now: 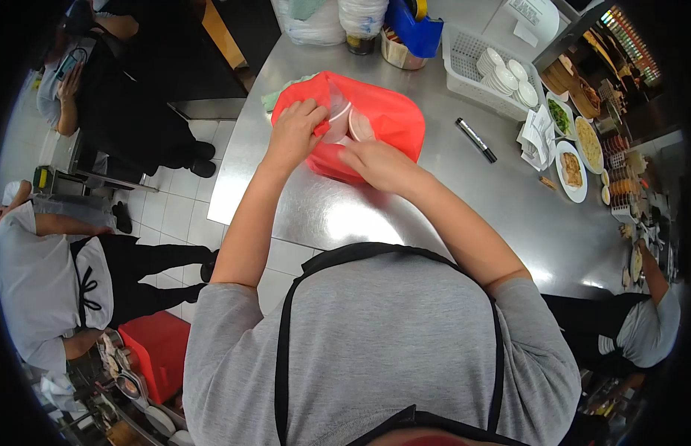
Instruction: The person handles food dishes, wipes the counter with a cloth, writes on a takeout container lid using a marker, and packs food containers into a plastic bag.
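A red bag [394, 111] lies on the steel counter with its mouth open. Inside it, clear plastic containers with round pale lids [359, 126] show through the opening. My left hand [295, 132] is closed on the bag's left edge, fingers curled over the red material. At the near edge of the opening, my right hand [386, 165] is closed on the bag's rim, its fingertips partly hidden and slightly blurred. Some pale green material [271, 100] sticks out behind the bag on the left.
A black marker [476, 140] lies right of the bag on the counter [434, 193]. Beyond it stand a white basket [472, 85] of small white dishes, a blue tape dispenser [414, 28] and plated food [571, 171]. Other people stand to the left and right.
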Tool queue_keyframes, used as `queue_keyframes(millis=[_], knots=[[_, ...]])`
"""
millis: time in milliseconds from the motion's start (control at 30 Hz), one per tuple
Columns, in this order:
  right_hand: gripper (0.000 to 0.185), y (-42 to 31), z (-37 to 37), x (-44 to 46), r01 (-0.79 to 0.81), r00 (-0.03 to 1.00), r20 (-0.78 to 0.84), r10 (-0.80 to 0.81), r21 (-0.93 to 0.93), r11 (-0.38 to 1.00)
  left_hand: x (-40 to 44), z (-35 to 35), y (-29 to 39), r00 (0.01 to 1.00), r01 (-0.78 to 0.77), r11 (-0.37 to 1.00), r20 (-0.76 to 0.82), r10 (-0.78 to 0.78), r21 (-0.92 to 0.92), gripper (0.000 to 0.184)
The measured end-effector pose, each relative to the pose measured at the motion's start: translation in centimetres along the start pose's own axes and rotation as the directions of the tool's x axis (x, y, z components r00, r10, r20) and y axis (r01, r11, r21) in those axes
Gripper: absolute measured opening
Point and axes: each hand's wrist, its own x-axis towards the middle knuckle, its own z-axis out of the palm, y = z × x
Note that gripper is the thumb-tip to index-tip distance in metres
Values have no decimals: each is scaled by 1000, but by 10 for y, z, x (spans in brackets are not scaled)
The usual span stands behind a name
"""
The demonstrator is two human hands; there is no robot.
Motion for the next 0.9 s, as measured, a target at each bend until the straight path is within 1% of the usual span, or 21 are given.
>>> queue_keyframes(millis=[33,100,133,167,200,233,300,333,400,433,500,533,567,633,667,700,733,767,800,833,900], knots=[[23,6,7,15,-4,1000,-5,4,3,1000,1,0,-1,1000,-24,1000,10,24,3,19],[27,34,42,47,-20,989,-150,14,-34,999,2,0,-2,1000,-26,1000,18,26,15,18],[27,45,60,55,-21,988,-152,16,-32,999,2,-1,-3,1000,-21,999,21,21,31,18],[27,56,77,62,-49,949,-312,-32,-249,967,2,-1,-4,1000,-22,999,21,21,33,18],[28,52,81,63,-111,886,-449,-114,-444,889,1,0,-6,999,-9,999,33,8,44,17],[28,51,77,66,-110,886,-450,-115,-443,890,0,0,-9,999,2,998,44,-4,57,17],[36,50,62,72,-107,985,-164,54,-332,937,-1,3,-13,999,8,999,35,-10,51,16],[36,49,57,72,-106,986,-160,55,-333,937,-1,4,-13,1000,14,999,23,-15,43,16],[41,49,46,73,60,998,27,-54,-327,943,-1,8,-8,1000,7,999,12,-8,42,16],[41,52,39,77,60,998,28,-54,-326,943,1,9,-6,1000,-4,999,0,4,43,16],[44,63,25,82,165,926,344,-156,3,986,1,9,-4,1000,12,998,27,-13,57,17],[43,70,26,78,192,921,299,-249,210,959,1,9,-3,998,27,997,48,-30,70,18],[43,76,26,78,190,922,296,-248,210,959,0,10,-2,998,24,997,49,-27,69,18],[49,66,17,68,165,928,338,-158,8,986,-5,11,0,988,-32,999,151,26,35,21],[56,83,36,73,231,964,163,-210,-128,964,-6,10,0,988,-31,999,151,26,34,21],[56,79,38,69,232,964,163,-210,-126,965,-7,8,0,978,-18,998,207,30,-57,22],[59,73,42,65,160,981,140,-132,-213,964,-7,5,-1,965,-1,989,260,39,-147,23],[62,68,46,61,84,993,110,-53,-297,951,-6,1,-2,964,0,989,262,39,-148,23],[63,45,32,51,54,975,223,21,-325,944,-5,-5,-1,949,-31,988,307,76,-149,22],[63,43,29,47,51,975,221,23,-324,945,-2,-11,-1,930,-66,987,349,114,-149,21],[61,42,22,40,83,954,299,-23,-191,978,2,-26,3,911,-90,988,391,132,-124,22]])
